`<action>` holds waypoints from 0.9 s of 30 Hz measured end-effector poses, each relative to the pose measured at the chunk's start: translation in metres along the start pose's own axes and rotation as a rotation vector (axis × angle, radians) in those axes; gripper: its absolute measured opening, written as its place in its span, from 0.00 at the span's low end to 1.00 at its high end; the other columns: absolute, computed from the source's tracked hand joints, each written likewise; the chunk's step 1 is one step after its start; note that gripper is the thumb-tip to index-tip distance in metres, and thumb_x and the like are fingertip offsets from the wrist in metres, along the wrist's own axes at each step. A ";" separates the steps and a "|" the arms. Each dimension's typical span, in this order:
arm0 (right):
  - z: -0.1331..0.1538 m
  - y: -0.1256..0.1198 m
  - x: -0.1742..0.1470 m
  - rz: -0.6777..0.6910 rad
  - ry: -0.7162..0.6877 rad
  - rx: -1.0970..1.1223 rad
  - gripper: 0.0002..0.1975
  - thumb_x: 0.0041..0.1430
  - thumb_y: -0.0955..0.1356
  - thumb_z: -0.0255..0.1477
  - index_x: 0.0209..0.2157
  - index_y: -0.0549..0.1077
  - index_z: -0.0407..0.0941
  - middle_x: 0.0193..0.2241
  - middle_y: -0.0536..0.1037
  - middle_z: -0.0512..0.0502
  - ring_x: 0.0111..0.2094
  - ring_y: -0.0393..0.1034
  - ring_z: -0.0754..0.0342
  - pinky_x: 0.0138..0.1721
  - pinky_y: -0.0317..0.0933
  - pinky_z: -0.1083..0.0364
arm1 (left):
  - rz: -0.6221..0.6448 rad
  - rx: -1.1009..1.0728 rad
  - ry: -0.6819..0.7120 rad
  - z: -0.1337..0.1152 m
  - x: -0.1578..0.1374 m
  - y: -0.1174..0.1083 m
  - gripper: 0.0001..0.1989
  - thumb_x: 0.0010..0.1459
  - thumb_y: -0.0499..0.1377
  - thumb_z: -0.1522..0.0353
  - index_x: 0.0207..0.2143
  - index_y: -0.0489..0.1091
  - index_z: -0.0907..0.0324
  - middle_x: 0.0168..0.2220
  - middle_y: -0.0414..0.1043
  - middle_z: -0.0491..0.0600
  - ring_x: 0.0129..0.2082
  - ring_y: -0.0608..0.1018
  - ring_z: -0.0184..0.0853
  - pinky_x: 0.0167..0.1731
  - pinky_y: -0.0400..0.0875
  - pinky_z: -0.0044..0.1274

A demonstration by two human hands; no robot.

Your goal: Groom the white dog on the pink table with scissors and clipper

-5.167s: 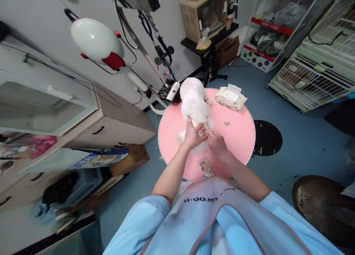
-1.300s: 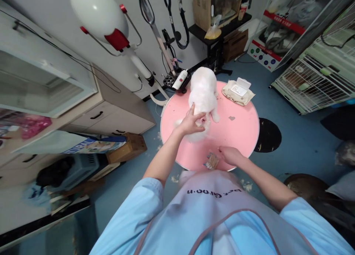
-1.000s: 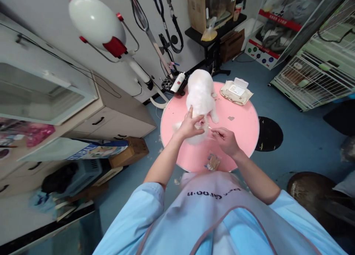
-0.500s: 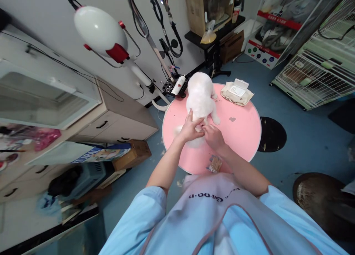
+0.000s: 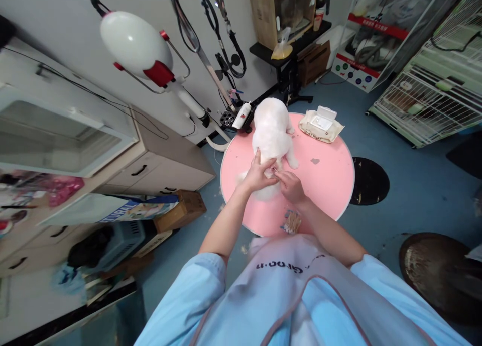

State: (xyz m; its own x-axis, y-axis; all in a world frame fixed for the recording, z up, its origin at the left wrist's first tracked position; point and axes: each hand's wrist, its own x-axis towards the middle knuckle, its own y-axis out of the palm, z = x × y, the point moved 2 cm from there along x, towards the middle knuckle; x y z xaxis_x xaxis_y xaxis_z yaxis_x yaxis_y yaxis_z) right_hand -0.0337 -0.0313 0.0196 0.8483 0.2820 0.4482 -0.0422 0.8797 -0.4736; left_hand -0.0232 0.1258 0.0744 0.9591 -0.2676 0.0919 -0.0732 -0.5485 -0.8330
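A white fluffy dog (image 5: pixel 271 127) is on the round pink table (image 5: pixel 324 185). My left hand (image 5: pixel 256 175) holds the dog at its near end, index finger stretched along the fur and thumb spread to the right. Beside the thumb shows a small pink patch of bare skin, which looks like the inside of an ear. My right hand (image 5: pixel 290 186) is closed in a pinch at that patch, on a thin stick that looks like a cotton swab. Close to my apron lies a bundle of cotton swabs (image 5: pixel 291 222).
An open pack of wipes (image 5: pixel 320 125) lies at the table's far right. A white bottle (image 5: pixel 242 116) stands in a black holder at the far left edge. Left is a white lamp-like device (image 5: pixel 135 44) on an arm. A wire cage (image 5: pixel 433 95) stands right, cabinets left.
My right hand has shifted slightly at the pink patch, and more of the thin stick shows. My left hand and the dog stay nearly in place.
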 end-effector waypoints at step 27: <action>-0.022 -0.009 0.004 -0.178 0.802 0.955 0.12 0.54 0.69 0.39 0.30 0.68 0.45 0.23 0.77 0.49 0.23 0.72 0.56 0.29 0.70 0.56 | 0.003 0.073 0.027 -0.005 -0.003 0.007 0.39 0.43 0.69 0.62 0.59 0.64 0.55 0.70 0.26 0.55 0.67 0.42 0.59 0.60 0.55 0.44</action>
State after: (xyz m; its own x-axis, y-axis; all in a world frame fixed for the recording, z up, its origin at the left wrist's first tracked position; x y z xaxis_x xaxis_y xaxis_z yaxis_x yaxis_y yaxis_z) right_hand -0.0176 -0.0463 0.0087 0.9486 0.1147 -0.2949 0.0254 0.9014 0.4322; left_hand -0.0282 0.1184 0.0711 0.9511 -0.2914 0.1029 -0.0554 -0.4884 -0.8709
